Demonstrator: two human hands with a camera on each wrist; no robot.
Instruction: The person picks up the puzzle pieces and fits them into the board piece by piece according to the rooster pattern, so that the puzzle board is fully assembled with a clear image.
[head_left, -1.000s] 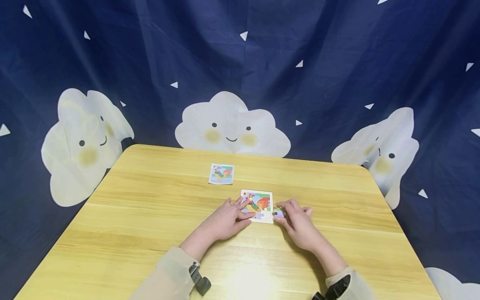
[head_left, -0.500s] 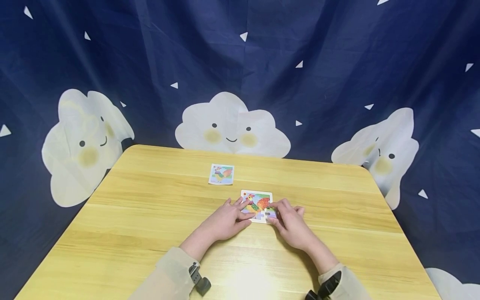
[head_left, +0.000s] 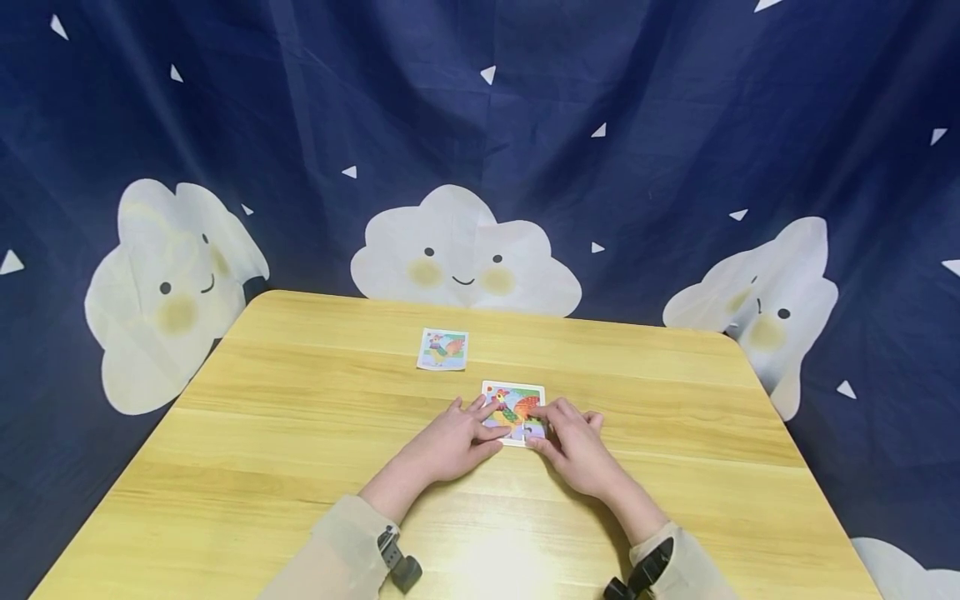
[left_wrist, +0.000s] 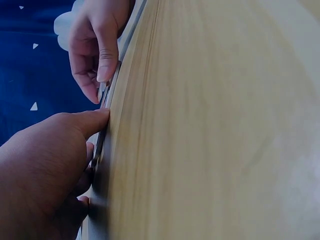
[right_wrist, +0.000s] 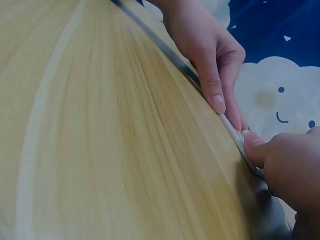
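A square jigsaw puzzle point(head_left: 513, 398) with a colourful rooster picture and a white frame lies on the wooden table in the head view. My left hand point(head_left: 456, 442) rests over its left side, spread fingers on the picture and thumb at the near edge. At the lower right corner, my right hand point(head_left: 581, 450) pinches a purple-and-green puzzle piece point(head_left: 535, 430) between thumb and fingers, over the frame. A narrow white strip shows left of the piece. In the right wrist view, my right thumb point(right_wrist: 256, 147) is close to the left fingertips along the puzzle's edge.
A square card point(head_left: 442, 350) with the same rooster picture lies behind the puzzle to the left. The wooden table point(head_left: 300, 467) stretches around both hands. A dark blue curtain point(head_left: 480, 125) with smiling clouds hangs behind the table's far edge.
My right hand has moved left from beside the puzzle, bringing the puzzle piece from outside the frame onto its lower right corner. The left hand has stayed put.
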